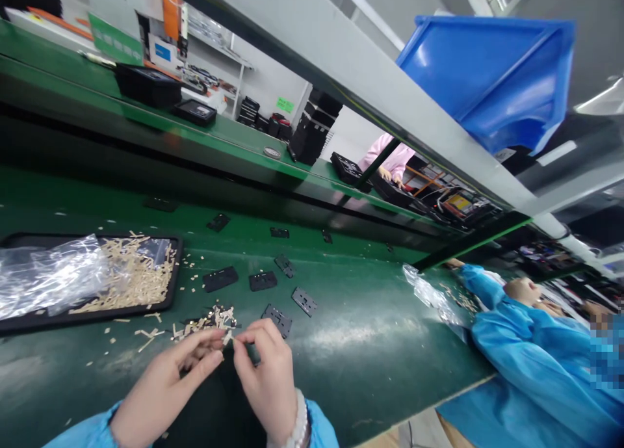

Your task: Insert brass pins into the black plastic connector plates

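My left hand (168,380) and my right hand (269,370) meet fingertip to fingertip above the near part of the green table. Between them is a small pale piece (228,336), pinched by the fingers of both hands; its exact shape is hard to make out. Just beyond the fingertips lies a small heap of beige and dark bits (214,318). Flat black plates are spread past the hands, among them one (305,302) at the right, one (263,280) in the middle and one (220,279) at the left.
At the left, a black tray (178,256) holds beige strips and clear plastic bags (53,272). A raised green shelf (234,142) runs behind the table (370,331). A blue bin (487,77) hangs upper right. A person in blue sleeves (517,331) works at right; another in pink (402,158) is beyond.
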The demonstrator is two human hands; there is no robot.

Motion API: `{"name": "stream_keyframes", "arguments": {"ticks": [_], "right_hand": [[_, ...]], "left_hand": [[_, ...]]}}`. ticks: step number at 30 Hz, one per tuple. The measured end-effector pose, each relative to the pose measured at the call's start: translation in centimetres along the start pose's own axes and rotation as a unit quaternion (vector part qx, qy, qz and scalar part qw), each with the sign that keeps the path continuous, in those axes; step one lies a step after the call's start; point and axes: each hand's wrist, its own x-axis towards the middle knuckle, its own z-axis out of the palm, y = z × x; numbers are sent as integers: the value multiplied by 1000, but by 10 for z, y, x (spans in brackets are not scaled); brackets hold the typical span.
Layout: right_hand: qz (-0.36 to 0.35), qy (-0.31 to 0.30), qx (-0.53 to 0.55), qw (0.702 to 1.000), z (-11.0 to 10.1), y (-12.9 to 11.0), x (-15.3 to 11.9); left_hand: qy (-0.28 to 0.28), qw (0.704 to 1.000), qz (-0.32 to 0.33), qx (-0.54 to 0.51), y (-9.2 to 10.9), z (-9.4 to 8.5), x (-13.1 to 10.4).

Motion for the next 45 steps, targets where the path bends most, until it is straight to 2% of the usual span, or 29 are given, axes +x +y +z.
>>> {"name": "stream_keyframes", "arguments": {"ticks": [3,6,9,11,14,19,23,25,27,29,31,33,36,38,42,45], "right_hand": [[-20,46,24,998,14,-18,0],[-49,49,19,997,24,-29,3],[-66,41,19,997,26,-36,8],[-81,33,20,996,25,-40,12],[-104,9,29,994,25,-45,18],[-149,-37,12,988,24,-53,26],[-192,-51,-23,980,24,-62,36],[-216,-43,-32,975,26,-67,42],[-227,-31,-29,973,31,-70,46],[-212,-31,-3,977,36,-74,52],[-175,-40,49,983,40,-76,59],[-130,-43,83,987,46,-76,69],[-49,-77,41,995,57,-73,91],[-15,-121,3,993,68,-71,108],[-41,-185,-3,982,90,-69,132],[-76,-208,12,975,93,-73,131]], "left_hand": [[24,997,-25,-62,9,-1,-4],[54,997,-10,-54,12,-12,-5],[100,994,39,-11,9,-24,-9],[134,986,94,39,7,-31,-13],[160,963,186,109,8,-40,-18],[163,915,288,232,14,-57,-24],[147,862,378,303,16,-69,-26],[136,851,396,317,17,-73,-25],[136,866,378,298,17,-77,-24],[132,903,330,242,17,-80,-23],[140,943,249,168,16,-83,-21],[170,969,152,91,14,-85,-19],[227,973,30,-4,11,-90,-12],[251,967,-12,-33,8,-94,-7],[275,960,-28,-37,3,-104,1],[287,957,-32,-32,-3,-109,3]]}}
